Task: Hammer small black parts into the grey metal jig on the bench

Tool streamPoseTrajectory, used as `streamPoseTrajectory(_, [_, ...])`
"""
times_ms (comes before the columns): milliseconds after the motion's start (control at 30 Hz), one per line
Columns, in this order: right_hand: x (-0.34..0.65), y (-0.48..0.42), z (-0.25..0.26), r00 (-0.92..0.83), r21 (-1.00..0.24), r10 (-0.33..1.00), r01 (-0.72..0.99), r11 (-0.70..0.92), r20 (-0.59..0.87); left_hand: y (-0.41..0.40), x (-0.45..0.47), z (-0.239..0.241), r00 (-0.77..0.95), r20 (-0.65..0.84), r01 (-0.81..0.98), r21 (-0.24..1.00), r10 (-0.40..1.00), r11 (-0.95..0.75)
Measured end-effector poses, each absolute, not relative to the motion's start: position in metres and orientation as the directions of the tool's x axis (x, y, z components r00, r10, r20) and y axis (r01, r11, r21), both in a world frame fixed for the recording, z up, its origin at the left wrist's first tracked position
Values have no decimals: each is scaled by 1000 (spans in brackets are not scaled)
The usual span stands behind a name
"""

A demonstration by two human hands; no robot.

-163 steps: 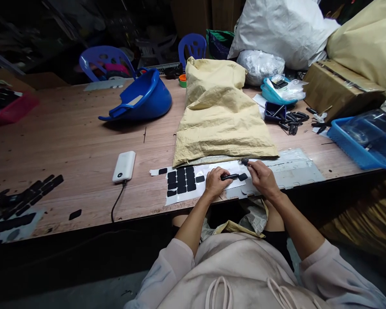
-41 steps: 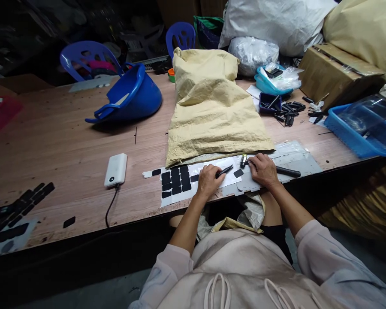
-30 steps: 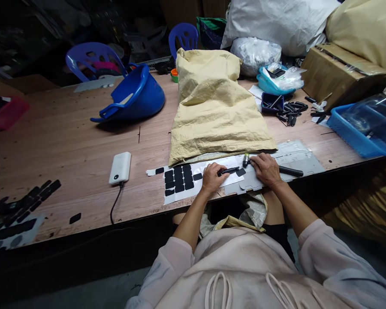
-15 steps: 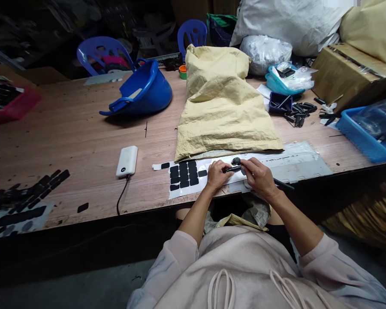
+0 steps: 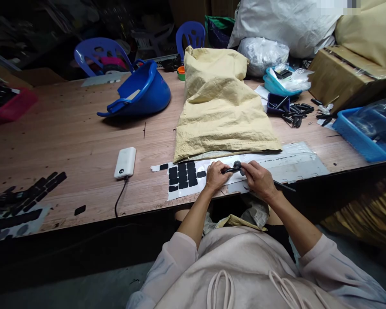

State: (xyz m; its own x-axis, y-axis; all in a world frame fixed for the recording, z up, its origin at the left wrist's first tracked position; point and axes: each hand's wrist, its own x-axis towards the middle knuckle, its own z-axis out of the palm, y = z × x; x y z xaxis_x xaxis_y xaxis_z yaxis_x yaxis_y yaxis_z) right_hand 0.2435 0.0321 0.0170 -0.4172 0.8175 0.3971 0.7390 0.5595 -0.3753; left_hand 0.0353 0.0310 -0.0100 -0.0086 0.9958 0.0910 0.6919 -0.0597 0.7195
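My left hand (image 5: 216,175) is closed on one end of a small black part (image 5: 233,170), held just over the table's front edge. A round dark disc (image 5: 237,165) sits at the part's right end. My right hand (image 5: 257,177) pinches close to that disc, its fingertips touching it or nearly so. The kind of part cannot be made out. Beneath both hands lies a white sheet (image 5: 196,191); left of them it carries rows of black rounded-rectangle pads (image 5: 182,176). From under my right wrist a dark rod (image 5: 285,186) sticks out.
A large yellow sack (image 5: 225,107) lies behind my hands. To the left are a white power bank (image 5: 125,162) with a cable, a tilted blue basin (image 5: 148,92) and strips of black pads (image 5: 48,189). Blue baskets (image 5: 357,133) and loose black parts (image 5: 297,113) sit at right.
The camera view has shifted slightly. Both hands stay at the same spot, with the right fingertips a little lower beside the round disc.
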Motion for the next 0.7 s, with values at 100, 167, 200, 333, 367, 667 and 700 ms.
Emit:
streamPoseTrajectory(100, [247, 33, 15, -416, -364, 824, 752, 549, 384, 31, 35, -9, -9, 89, 694, 717, 996, -58])
streamPoseTrajectory(167, [251, 39, 15, -362, -370, 829, 767, 525, 426, 30, 36, -8, -8, 88, 694, 718, 996, -58])
streamPoseTrajectory(200, [255, 43, 15, -335, -367, 827, 775, 515, 452, 30, 36, -7, -8, 87, 694, 718, 996, -57])
streamPoseTrajectory(333, [275, 65, 12, -307, -305, 812, 814, 495, 497, 29, 36, -4, -10, 71, 708, 704, 997, -43])
streamPoseTrajectory(367, [280, 70, 10, -316, -284, 810, 822, 494, 494, 29, 36, -4, -9, 66, 713, 700, 998, -40])
streamPoseTrajectory(667, [299, 86, -19, -372, -195, 800, 841, 505, 471, 26, 37, -1, 22, 50, 753, 656, 999, -49])
streamPoseTrajectory(700, [299, 85, -20, -367, -200, 806, 843, 499, 465, 26, 37, -1, 26, 51, 761, 646, 998, -53])
